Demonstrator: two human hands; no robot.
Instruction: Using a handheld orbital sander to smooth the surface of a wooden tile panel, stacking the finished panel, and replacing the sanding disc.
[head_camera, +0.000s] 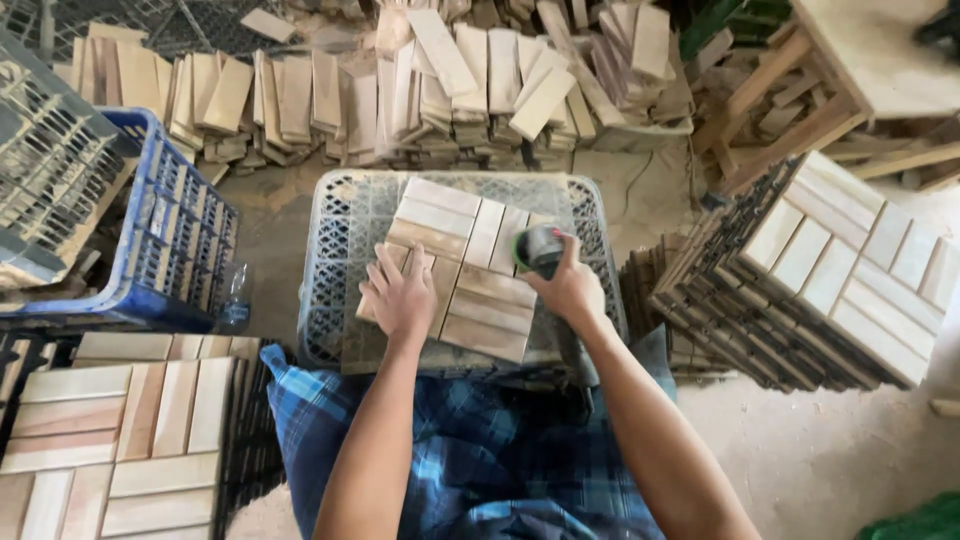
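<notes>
**Slatted wood tile on an upturned crate**

An upturned grey crate (340, 300) carries a pale slatted wood tile (470, 290) across its middle. Left hand (400, 295) lies flat on the tile, fingers spread. Right hand (570, 290) fingers are clamped on a green-topped sander (540, 248) at the tile's right edge.

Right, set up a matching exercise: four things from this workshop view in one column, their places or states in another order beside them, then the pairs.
1. left hand
2. right hand
3. blue crate
4. stack of finished tiles

A. far left, on the floor
B. flat on the wooden tile
C. at the right, piled high
D. gripping the power sander

Pairs: 1-B, 2-D, 3-A, 4-C
</notes>
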